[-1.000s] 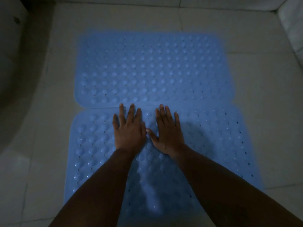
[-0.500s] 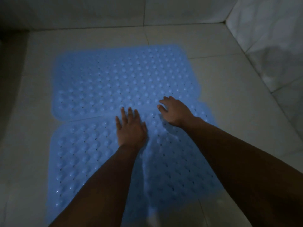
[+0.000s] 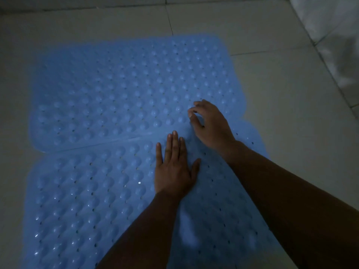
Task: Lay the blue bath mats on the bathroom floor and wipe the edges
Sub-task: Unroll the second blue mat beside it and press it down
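On the tiled floor [image 3: 272, 94], we are finding the near mat [image 3: 87, 200] overlapping the far mat [image 3: 126, 84] at their seam; in our judgement, any tug there risks shifting both. Our left hand [image 3: 174, 171] is pressing flat, fingers spread, grasping nothing. Our right hand [image 3: 211, 125] is curling, fingertips touching the far mat's edge, not clenched.

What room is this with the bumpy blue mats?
Probably a bathroom: two blue bath mats with bumps and drain holes lie on a pale tiled floor that meets a tiled wall.
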`<state>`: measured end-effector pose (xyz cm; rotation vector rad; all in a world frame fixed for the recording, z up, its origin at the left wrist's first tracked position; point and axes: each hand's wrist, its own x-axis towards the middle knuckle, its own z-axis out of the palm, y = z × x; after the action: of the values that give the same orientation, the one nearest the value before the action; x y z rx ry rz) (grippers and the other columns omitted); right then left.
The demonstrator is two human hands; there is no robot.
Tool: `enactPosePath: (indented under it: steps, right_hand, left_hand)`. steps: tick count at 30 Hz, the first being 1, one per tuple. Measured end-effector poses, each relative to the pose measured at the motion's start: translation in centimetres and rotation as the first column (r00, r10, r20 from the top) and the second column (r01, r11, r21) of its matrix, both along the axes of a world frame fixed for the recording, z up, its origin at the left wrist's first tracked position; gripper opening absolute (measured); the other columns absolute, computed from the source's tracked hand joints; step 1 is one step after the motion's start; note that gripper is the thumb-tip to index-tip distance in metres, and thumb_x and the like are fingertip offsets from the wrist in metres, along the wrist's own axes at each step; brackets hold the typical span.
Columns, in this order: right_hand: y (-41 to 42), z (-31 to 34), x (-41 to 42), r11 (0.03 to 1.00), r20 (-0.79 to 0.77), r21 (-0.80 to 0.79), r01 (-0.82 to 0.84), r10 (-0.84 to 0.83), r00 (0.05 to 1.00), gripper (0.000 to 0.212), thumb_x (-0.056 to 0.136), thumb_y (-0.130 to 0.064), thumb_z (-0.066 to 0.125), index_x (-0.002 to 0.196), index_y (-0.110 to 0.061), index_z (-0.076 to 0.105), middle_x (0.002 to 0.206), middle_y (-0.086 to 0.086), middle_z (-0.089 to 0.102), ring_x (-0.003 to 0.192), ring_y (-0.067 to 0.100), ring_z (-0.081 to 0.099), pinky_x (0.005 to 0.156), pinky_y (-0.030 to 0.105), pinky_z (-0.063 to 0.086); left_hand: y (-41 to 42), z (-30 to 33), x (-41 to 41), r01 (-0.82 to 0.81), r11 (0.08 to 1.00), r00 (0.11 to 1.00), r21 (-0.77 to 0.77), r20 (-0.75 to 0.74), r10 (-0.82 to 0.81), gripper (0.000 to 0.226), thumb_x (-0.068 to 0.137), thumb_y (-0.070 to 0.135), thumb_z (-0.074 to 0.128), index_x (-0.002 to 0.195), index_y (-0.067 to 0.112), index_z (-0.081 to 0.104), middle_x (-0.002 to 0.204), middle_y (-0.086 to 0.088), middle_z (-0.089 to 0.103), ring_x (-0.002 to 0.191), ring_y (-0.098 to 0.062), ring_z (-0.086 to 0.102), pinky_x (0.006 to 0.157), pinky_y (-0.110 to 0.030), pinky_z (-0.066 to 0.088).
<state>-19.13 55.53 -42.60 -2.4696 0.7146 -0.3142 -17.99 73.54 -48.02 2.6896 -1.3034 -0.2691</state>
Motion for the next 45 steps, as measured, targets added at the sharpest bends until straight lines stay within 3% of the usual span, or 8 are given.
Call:
enactPosePath:
  steps: [6,14,17,19,22,30,41,45]
  right_hand:
    - [0.1,-1.1,-1.6,1.0,-0.02,-0.025,0.0,-0.001,1.0,0.035,0.098,-0.04,0.046,0.104,-0.018,0.071,0.123,0.005,0.065,0.124,0.028,0.056,0.098,0.048,0.051]
    - [-0.3,0.8,-5.1,1.0,-0.245,0.021,0.013,-0.007,0.969,0.052,0.092,-0.057,0.033,0.114,-0.025,0.067,0.119,0.002,0.066,0.115,0.026,0.06,0.096,0.047,0.051]
    - [1.5,1.2,-6.0,0.999,-0.385,-0.005,-0.035,0.03,0.923,0.065,0.094,-0.058,0.03,0.142,-0.02,0.052,0.15,0.006,0.05,0.142,0.025,0.041,0.114,0.045,0.038]
    - [3.0,0.7,-6.4,0.991,-0.443,-0.054,-0.124,0.087,0.892,0.065,0.102,-0.052,0.032,0.157,-0.017,0.031,0.167,0.005,0.022,0.155,0.023,0.015,0.125,0.046,0.019]
    - [4.8,-1.0,-6.4,0.975,-0.463,-0.096,-0.201,0.135,0.876,0.069,0.105,-0.051,0.027,0.161,-0.014,0.014,0.17,0.005,0.003,0.157,0.022,-0.001,0.127,0.05,0.009]
    - [6.9,-4.2,-6.5,0.944,-0.359,-0.304,-0.132,0.015,0.933,0.076,0.1,-0.058,0.018,0.157,-0.009,0.027,0.169,0.01,0.014,0.157,0.025,0.01,0.124,0.053,0.014]
    - [6.9,-5.1,-6.6,0.956,-0.358,-0.265,-0.125,0.023,0.933,0.076,0.102,-0.061,0.024,0.159,-0.011,0.024,0.17,0.008,0.01,0.157,0.021,0.003,0.126,0.052,0.007]
    - [5.5,-3.1,-5.5,0.989,-0.429,-0.036,-0.146,0.117,0.896,0.071,0.103,-0.054,0.034,0.16,-0.014,0.021,0.17,0.005,0.007,0.157,0.02,0.003,0.126,0.049,0.003]
  left_hand:
    - [0.1,0.0,0.2,0.0,1.0,1.0,0.021,0.0,0.0,0.079,0.104,0.061,0.018,0.161,0.007,0.018,0.171,-0.014,0.004,0.158,-0.026,-0.004,0.127,-0.055,0.005]
    - [-0.1,2.8,1.5,0.042,0.995,0.995,0.088,-0.089,-0.035,0.073,0.101,0.06,0.023,0.158,0.015,0.029,0.17,-0.008,0.015,0.158,-0.026,0.009,0.126,-0.05,0.011]
    - [-0.7,5.5,3.6,0.008,0.999,0.998,0.05,-0.069,-0.004,0.049,0.099,0.047,0.035,0.134,0.022,0.059,0.151,-0.002,0.05,0.146,-0.026,0.035,0.112,-0.045,0.033]
    - [-0.7,6.6,4.4,-0.038,0.999,0.998,0.026,-0.047,0.039,0.042,0.098,0.042,0.043,0.129,0.022,0.062,0.143,0.0,0.056,0.146,-0.027,0.035,0.109,-0.046,0.036]
    - [-0.6,6.8,4.3,-0.072,0.997,0.996,0.02,-0.051,0.073,0.043,0.099,0.041,0.046,0.136,0.022,0.058,0.151,-0.001,0.05,0.152,-0.029,0.026,0.113,-0.047,0.032]
    - [-0.3,4.5,4.2,-0.125,0.989,0.992,-0.08,-0.008,0.125,0.057,0.095,0.049,0.032,0.138,0.021,0.059,0.153,-0.005,0.049,0.151,-0.034,0.03,0.108,-0.05,0.037]
    - [-0.1,3.7,5.6,-0.173,0.975,0.985,-0.14,-0.009,0.173,0.056,0.101,0.053,0.033,0.141,0.023,0.056,0.157,-0.004,0.044,0.154,-0.032,0.022,0.112,-0.051,0.033]
    - [0.4,4.5,5.4,-0.211,0.97,0.977,-0.116,-0.035,0.209,0.059,0.1,0.054,0.029,0.142,0.023,0.056,0.157,-0.004,0.045,0.154,-0.032,0.022,0.113,-0.052,0.033]
